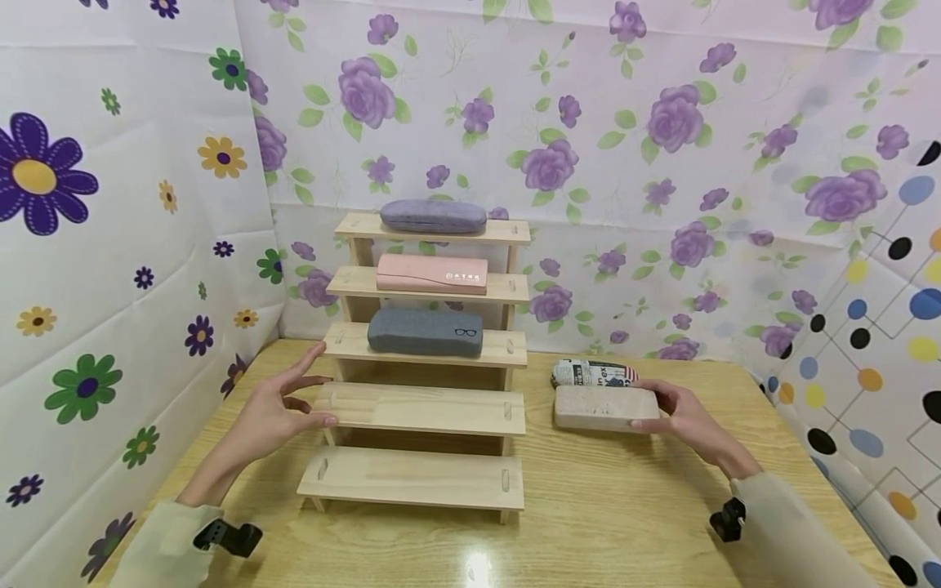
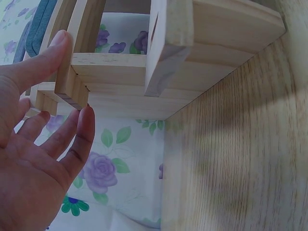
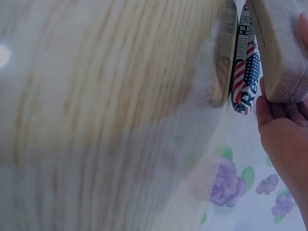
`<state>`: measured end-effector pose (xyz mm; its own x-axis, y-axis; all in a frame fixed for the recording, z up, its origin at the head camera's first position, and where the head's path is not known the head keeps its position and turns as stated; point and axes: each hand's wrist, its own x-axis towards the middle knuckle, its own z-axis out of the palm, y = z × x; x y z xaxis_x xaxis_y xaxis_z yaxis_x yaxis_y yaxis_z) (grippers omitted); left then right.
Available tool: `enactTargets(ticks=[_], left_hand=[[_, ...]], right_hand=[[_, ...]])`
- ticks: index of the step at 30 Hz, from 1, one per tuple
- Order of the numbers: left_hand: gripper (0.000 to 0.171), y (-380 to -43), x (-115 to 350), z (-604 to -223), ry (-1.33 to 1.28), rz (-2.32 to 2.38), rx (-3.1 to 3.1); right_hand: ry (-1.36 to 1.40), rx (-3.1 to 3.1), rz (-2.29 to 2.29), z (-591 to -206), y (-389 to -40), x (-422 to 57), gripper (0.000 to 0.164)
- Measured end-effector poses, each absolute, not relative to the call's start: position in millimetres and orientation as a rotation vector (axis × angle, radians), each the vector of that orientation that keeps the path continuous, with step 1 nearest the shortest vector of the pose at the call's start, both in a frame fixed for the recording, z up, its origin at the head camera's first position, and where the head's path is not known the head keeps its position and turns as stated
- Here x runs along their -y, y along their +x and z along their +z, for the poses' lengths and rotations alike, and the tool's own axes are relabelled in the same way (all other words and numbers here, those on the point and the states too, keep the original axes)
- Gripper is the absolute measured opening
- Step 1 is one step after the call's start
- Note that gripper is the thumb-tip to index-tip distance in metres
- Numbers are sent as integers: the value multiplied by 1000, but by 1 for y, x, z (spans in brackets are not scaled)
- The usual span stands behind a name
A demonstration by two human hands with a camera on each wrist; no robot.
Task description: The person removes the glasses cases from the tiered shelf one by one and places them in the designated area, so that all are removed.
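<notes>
My left hand (image 1: 266,415) is at the left end of a stepped wooden display stand (image 1: 441,482). In the left wrist view its thumb lies at one edge of a shelf board (image 2: 77,57), with curved fingers at the board's other side. My right hand (image 1: 687,418) grips the right end of a beige glasses case (image 1: 599,407), thumb in front and fingers behind. Right behind this case lies a newspaper-print glasses case (image 1: 581,372) with a flag pattern, partly hidden in the head view; the right wrist view shows its flag end (image 3: 248,79).
On the stand's upper three shelves sit a purple glasses case (image 1: 434,216), a pink one (image 1: 430,273) and a blue-grey one (image 1: 422,333), one per shelf. The wooden table (image 1: 610,514) meets patterned cloth (image 1: 456,49) at the back and sides.
</notes>
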<state>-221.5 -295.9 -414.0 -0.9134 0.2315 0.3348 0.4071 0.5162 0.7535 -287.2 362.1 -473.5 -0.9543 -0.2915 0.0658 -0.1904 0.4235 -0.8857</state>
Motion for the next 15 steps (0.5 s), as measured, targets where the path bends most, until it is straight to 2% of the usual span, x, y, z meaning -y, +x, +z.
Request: enactTargets(ticks=[15], left_hand=[[109, -222, 295, -414, -542, -1347, 2566]], right_hand=[[-419, -2615, -1482, -476, -293, -366, 76]])
